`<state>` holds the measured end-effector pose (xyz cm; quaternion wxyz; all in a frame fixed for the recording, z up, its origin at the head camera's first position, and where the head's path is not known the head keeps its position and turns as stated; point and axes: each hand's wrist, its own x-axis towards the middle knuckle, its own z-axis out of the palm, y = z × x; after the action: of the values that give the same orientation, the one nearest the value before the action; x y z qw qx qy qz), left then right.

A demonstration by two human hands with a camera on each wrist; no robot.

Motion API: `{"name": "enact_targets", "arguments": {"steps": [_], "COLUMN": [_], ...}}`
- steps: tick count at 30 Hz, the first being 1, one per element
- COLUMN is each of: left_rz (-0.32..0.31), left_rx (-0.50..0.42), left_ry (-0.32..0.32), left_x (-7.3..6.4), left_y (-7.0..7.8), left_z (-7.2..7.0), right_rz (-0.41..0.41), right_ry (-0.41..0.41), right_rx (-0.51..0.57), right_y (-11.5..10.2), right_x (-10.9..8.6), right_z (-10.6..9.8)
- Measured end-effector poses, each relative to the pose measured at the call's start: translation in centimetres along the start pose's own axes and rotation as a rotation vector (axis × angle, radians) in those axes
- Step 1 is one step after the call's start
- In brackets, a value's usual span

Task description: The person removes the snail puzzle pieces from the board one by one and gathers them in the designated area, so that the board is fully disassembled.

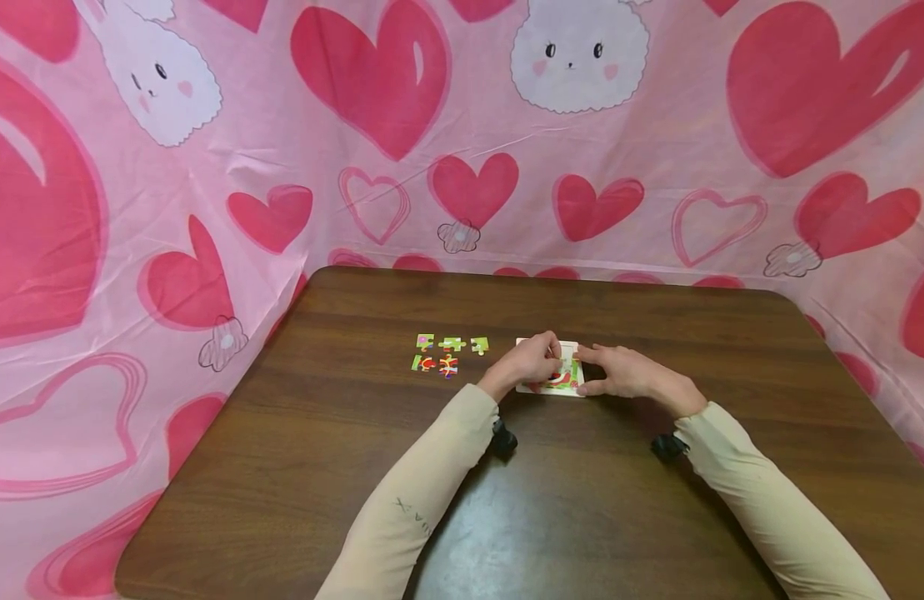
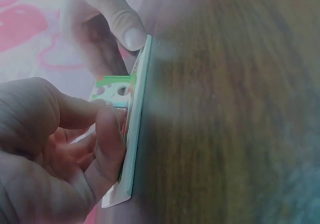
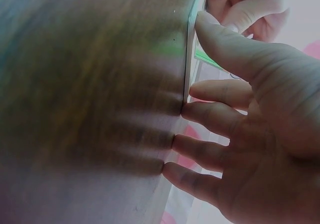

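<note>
Brown table [image 1: 297,442] below, the left hand [image 1: 531,361] pinches a puzzle piece [image 2: 110,87].

left grip [image 1: 531,358] over puzzle board [image 1: 570,380] | right grip [image 1: 628,372] at its right edge | five pieces [image 1: 448,363] on table [image 1: 282,467]

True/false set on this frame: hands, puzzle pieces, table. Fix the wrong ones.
1. The left hand pinches a puzzle piece at the board. True.
2. The right hand is clear of the board. False: it touches the board's right side.
3. Loose pieces lie on the table in two rows, three far and two near. True.
4. The loose pieces lie to the right of the board. False: they lie to its left.
5. The sleeves are black. False: they are pale cream.
6. A pink cloth with hearts hangs behind the table. True.
</note>
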<state>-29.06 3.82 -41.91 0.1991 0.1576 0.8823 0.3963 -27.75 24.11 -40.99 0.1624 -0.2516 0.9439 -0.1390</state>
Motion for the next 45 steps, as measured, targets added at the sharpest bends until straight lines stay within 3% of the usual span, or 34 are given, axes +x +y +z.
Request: {"name": "enact_targets", "arguments": {"steps": [7, 14, 23, 36, 41, 45], "left_rz": [-0.001, 0.047, 0.034, 0.095, 0.109, 0.083], "left_rx": [0.023, 0.126, 0.142, 0.347, 0.332, 0.243], "left_ry": [0.004, -0.007, 0.039, 0.053, 0.044, 0.009], "left_x": [0.04, 0.11, 0.06, -0.03, -0.07, -0.11], "left_y": [-0.06, 0.06, -0.03, 0.46, 0.44, 0.34], "left_z": [0.10, 0.22, 0.41, 0.86, 0.61, 0.00], "right_rz": [-0.004, -0.013, 0.005, -0.043, -0.042, -0.032], "right_ry": [-0.001, 0.007, -0.009, 0.051, 0.064, 0.065], "right_rx": [0.003, -0.015, 0.004, -0.018, -0.028, -0.035], "right_y": [0.02, -0.04, -0.10, -0.10, -0.07, -0.08], "right_x": [0.02, 0.06, 0.00, -0.03, 0.03, 0.12], "right_z": [-0.04, 0.02, -0.05, 0.33, 0.44, 0.43]}}
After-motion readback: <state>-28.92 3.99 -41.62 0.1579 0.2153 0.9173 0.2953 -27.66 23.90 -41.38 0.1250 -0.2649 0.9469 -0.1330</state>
